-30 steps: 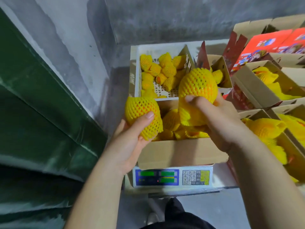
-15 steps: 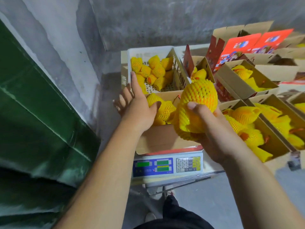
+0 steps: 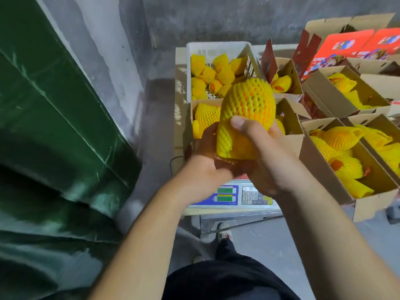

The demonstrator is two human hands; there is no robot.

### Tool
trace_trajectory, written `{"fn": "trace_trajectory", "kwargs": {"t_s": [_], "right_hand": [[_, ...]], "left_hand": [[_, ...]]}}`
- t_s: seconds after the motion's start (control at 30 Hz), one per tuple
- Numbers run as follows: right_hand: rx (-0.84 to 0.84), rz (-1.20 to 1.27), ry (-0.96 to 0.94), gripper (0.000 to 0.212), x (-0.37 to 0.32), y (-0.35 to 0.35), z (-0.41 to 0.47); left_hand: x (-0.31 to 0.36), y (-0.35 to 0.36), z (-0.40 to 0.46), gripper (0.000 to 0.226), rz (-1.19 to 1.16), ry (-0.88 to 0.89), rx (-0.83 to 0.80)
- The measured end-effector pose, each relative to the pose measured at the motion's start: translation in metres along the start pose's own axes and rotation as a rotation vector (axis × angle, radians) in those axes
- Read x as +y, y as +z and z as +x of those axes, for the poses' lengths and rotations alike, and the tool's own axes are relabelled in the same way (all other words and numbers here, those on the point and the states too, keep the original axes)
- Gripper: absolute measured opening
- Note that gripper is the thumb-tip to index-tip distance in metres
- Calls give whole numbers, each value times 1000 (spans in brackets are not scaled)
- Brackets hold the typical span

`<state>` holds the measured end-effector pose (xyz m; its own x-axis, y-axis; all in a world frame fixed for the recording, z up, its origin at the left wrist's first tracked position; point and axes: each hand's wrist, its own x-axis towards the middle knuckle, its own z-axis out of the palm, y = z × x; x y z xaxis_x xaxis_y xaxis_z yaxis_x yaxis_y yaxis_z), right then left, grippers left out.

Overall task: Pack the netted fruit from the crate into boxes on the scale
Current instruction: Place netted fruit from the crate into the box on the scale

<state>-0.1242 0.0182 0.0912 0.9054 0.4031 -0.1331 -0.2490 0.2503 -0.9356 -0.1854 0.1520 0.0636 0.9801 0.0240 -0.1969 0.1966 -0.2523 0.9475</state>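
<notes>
A large fruit in a yellow foam net (image 3: 246, 113) is held above the cardboard box (image 3: 290, 118) that stands on the scale (image 3: 233, 195). My right hand (image 3: 266, 156) grips the fruit from the right, thumb across its front. My left hand (image 3: 203, 161) cups the loose lower end of the net from below and the left. Other netted fruit (image 3: 205, 115) lie in the box. The white crate (image 3: 216, 48) behind it holds several more netted fruit (image 3: 216, 72).
Open cardboard boxes (image 3: 346, 165) with netted fruit stand to the right, and red printed boxes (image 3: 346, 46) at the back right. A green tarp (image 3: 54, 126) covers the left side. Grey concrete wall behind. My shoe (image 3: 224, 232) is below the scale.
My left hand put its fruit into the box, then came back under the fruit in my right hand. The right hand has kept that fruit raised over the box.
</notes>
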Motion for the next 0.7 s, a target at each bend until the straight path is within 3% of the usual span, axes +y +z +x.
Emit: {"fn": "trace_trajectory", "kwargs": {"t_s": [0.07, 0.17, 0.27, 0.43, 0.7], "right_hand": [[-90, 89, 3, 69, -3, 11, -1], [-159, 127, 3, 57, -5, 23, -5], [-165, 164, -9, 58, -2, 30, -8], [-90, 170, -92, 63, 6, 17, -6], [-91, 219, -8, 68, 22, -5, -17]], "left_hand": [[-8, -8, 2, 45, -221, 77, 184], [-16, -20, 2, 51, -375, 82, 263], [-25, -34, 2, 60, -427, 26, 333], [-45, -47, -17, 72, -282, 89, 301], [-58, -37, -32, 75, -422, 107, 277]]}}
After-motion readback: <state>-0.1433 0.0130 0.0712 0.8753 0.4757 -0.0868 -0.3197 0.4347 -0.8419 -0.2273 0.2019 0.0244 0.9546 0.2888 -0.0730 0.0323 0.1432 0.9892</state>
